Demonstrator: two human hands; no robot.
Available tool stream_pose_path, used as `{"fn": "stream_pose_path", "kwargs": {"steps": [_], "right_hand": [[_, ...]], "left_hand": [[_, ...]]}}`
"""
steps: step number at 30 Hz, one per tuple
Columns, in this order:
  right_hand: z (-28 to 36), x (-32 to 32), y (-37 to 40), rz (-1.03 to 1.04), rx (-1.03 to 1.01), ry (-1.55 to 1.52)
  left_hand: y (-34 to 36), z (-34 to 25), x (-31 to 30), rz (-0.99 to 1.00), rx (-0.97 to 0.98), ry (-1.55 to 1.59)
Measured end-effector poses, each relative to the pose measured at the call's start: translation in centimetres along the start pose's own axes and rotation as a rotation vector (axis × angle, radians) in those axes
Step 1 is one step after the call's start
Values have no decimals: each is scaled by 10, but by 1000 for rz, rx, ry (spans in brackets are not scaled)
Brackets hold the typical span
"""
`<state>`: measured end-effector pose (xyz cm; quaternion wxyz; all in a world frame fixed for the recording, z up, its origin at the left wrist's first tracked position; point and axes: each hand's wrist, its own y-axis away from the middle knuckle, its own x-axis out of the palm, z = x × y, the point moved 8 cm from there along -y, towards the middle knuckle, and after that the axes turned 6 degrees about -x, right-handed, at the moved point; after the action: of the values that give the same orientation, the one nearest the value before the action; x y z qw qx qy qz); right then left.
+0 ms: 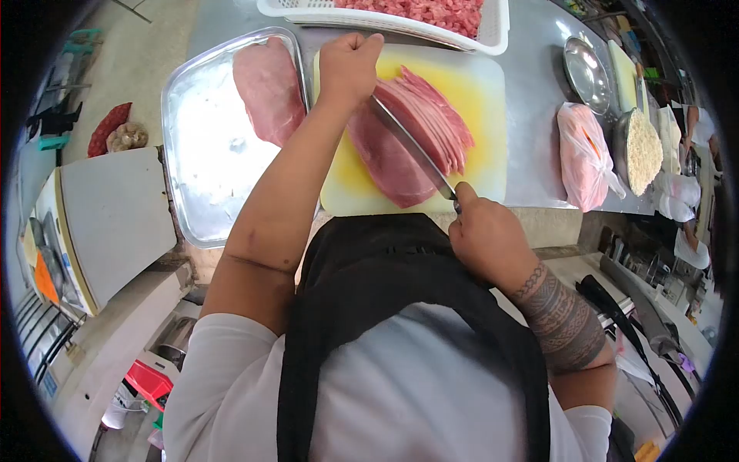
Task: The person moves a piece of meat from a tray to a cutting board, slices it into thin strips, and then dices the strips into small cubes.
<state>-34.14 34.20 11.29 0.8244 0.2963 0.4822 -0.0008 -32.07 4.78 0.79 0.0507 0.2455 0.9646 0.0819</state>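
A block of raw pink meat (389, 158) lies on a white and yellow cutting board (489, 115), with several thin slices (431, 115) leaning together along its right side. My right hand (485, 231) grips the handle of a long knife (416, 148), its blade running diagonally between the block and the slices. Beyond the far end of the meat, my left hand (352, 65) is closed near the knife's tip; its fingertips and anything in them are hidden. Another piece of meat (269, 88) rests on the metal tray (185, 154) at the left.
At the top edge stands a white basket (496, 38) of diced meat. To the right are a metal bowl (587, 75), a plastic bag (583, 158) with pinkish contents and a bowl of pale crumbs (643, 152). Other people (693, 246) are at the far right.
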Motion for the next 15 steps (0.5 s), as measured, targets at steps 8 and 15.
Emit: {"fn": "stream_pose_path", "kwargs": {"steps": [8,15], "right_hand": [[14,1,-26,106,17,40],[-5,45,-36,1,-6,53]], "left_hand": [[-23,30,-4,-1,-14,-43],[-13,14,-9,3,37,-163]]}}
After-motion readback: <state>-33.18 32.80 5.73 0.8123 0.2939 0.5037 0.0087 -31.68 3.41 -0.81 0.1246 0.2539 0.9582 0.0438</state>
